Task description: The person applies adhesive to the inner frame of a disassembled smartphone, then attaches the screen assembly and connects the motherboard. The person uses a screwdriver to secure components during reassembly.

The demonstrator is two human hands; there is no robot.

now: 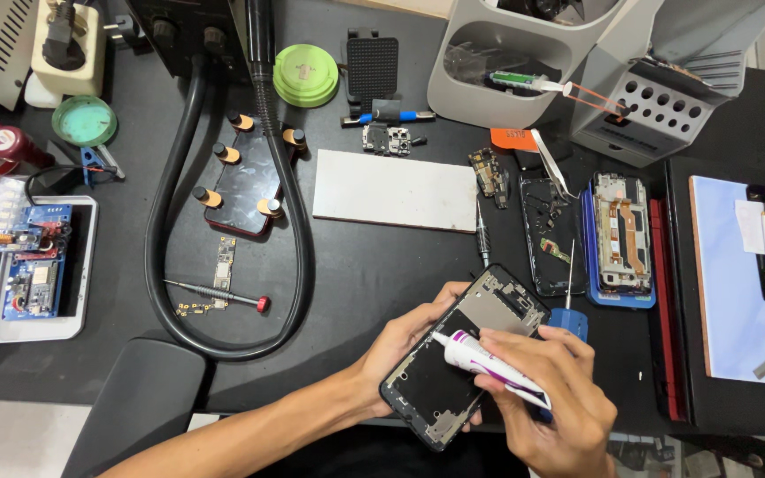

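At the near edge of the black bench the person's left hand (400, 341) cups an opened phone frame (464, 354) from its left side, fingers curled under and thumb along the edge, so the frame is held rather than resting flat. Its long axis runs on a diagonal, from the near-left corner by the wrist up to the far-right corner beside a blue-handled screwdriver (568, 314). The right hand (555, 389) comes in from the right, closed around a small white tube with purple stripe (487, 361). The tube lies across the frame's long axis, its nozzle pointing left and slightly away, the tip sitting over the frame's middle, close to the left thumb. Whether the tip touches the frame I cannot tell. So the right hand is over the frame's near-right half, the left hand on its opposite edge.

Further back lie a white rectangular slab (395, 190), a black hose (179, 177) looping round a dark phone held in a clamp with brass knobs (245, 173), a red-capped screwdriver (219, 295), and a stripped phone on a blue mat (620, 235) to the right, well apart from both hands.
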